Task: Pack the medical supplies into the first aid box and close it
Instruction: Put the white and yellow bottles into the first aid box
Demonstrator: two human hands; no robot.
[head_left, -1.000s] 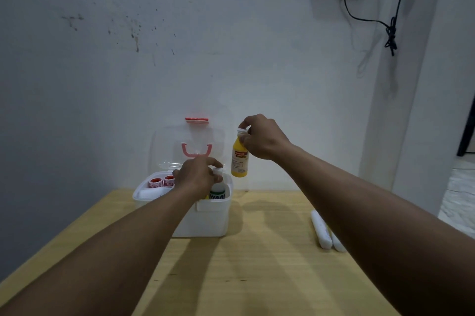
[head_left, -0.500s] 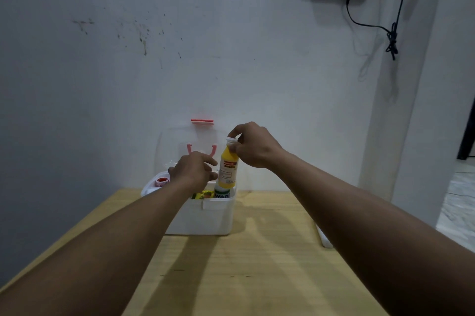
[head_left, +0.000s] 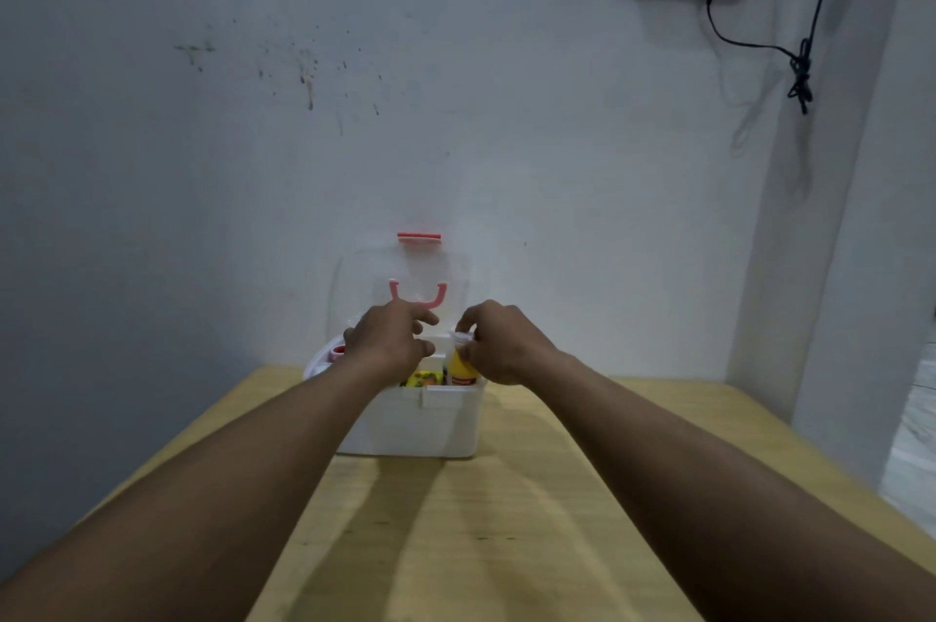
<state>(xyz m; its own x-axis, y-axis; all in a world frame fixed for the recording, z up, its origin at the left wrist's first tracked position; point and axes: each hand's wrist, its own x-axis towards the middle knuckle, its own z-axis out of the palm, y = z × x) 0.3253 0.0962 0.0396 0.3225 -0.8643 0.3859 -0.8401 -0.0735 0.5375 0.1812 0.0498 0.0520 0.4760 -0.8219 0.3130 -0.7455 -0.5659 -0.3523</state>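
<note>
**packrat_77:** What could go sideways here? The small yellow plastic bottle with the white cap (head_left: 460, 364) is already most of the way down inside the white plastic first aid box (head_left: 411, 424), at the box's 3 o'clock side. My guess is that it's standing tall, so if it isn't seated fully the clear hinged lid with the pink handle (head_left: 405, 277), propped upright at 12 o'clock, won't shut flat over it.

**gauze_goblin:** Agreed. Also the colourful yellow packet (head_left: 421, 378) sits just beside the bottle, so the bottle could jam on it or tip when let go. The box is light-looking too, so a hard push might skid it on the pale wooden table (head_left: 456, 545).

**packrat_77:** Hand poses?

**gauze_goblin:** Both arms reach straight out. The right hand (head_left: 499, 345) is pinching the bottle's cap from above, fingers curled at the top. The left hand (head_left: 387, 338) hovers over the box's middle, fingers loosely bent, spread, gripping nothing as far as one can see. It covers part of the white inner tray with red-capped bits (head_left: 332, 354) at 9 o'clock.
</note>
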